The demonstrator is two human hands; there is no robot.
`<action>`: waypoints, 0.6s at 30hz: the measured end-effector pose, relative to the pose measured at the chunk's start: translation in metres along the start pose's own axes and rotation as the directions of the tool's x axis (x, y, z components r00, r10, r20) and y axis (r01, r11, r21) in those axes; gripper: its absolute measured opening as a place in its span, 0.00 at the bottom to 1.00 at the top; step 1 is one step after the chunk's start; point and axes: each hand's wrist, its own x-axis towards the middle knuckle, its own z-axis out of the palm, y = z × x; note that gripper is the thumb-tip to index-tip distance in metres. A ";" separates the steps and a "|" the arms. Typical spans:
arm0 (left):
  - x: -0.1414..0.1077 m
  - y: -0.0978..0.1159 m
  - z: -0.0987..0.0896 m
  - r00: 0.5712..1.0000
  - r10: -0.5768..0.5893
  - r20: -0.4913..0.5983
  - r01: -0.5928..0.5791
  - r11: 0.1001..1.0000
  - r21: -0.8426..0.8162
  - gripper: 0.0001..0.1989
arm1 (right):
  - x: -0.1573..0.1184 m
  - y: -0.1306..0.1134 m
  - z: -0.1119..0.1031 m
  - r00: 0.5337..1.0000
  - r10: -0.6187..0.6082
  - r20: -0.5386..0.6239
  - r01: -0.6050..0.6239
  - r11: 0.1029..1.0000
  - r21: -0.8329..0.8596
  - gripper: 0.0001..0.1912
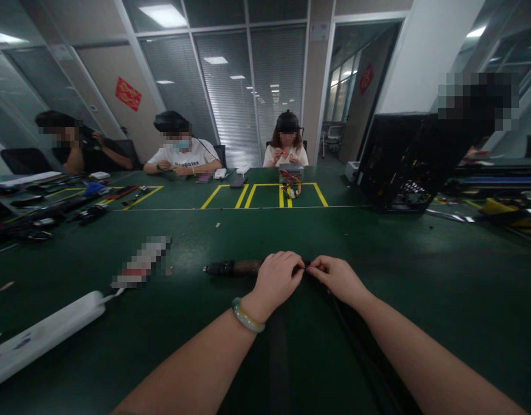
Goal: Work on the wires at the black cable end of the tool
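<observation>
Working at a big green-topped bench here. My left hand (278, 282) is curled over the end of a dark cylindrical part (234, 267) with a brownish middle, which lies on the bench right in front of me, fingers pressed together. My right hand (338, 279) comes in from the other side, its fingertips (311, 266) pinched on a thin black cord (356, 346) just beside the left fingers, and the cord trails back toward me. There's a pale green bangle (248, 317) on my left wrist, and a white power strip (44, 337) off to the left. Two co-workers (183, 158) sit across the bench.
</observation>
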 end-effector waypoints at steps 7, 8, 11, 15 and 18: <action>0.000 0.000 -0.001 1.000 0.003 -0.010 -0.003 1.000 -0.015 0.04 | 0.000 0.002 0.001 1.000 -0.014 -0.007 0.014 1.000 0.005 0.13; 0.000 0.000 0.000 1.000 0.002 -0.011 -0.003 1.000 -0.014 0.03 | 0.000 0.002 0.001 1.000 -0.015 -0.011 0.015 1.000 0.005 0.13; 0.000 -0.001 0.001 1.000 -0.004 -0.008 0.004 1.000 -0.004 0.04 | 0.000 0.002 0.001 1.000 -0.014 -0.022 0.014 1.000 -0.005 0.13; 0.000 -0.001 0.003 1.000 -0.003 0.001 0.003 1.000 0.002 0.05 | -0.001 -0.001 0.001 1.000 -0.001 -0.018 0.000 1.000 -0.014 0.13; 0.000 -0.002 0.003 1.000 0.002 0.002 -0.002 1.000 -0.001 0.06 | -0.001 -0.002 0.000 1.000 -0.008 -0.015 0.008 1.000 -0.022 0.13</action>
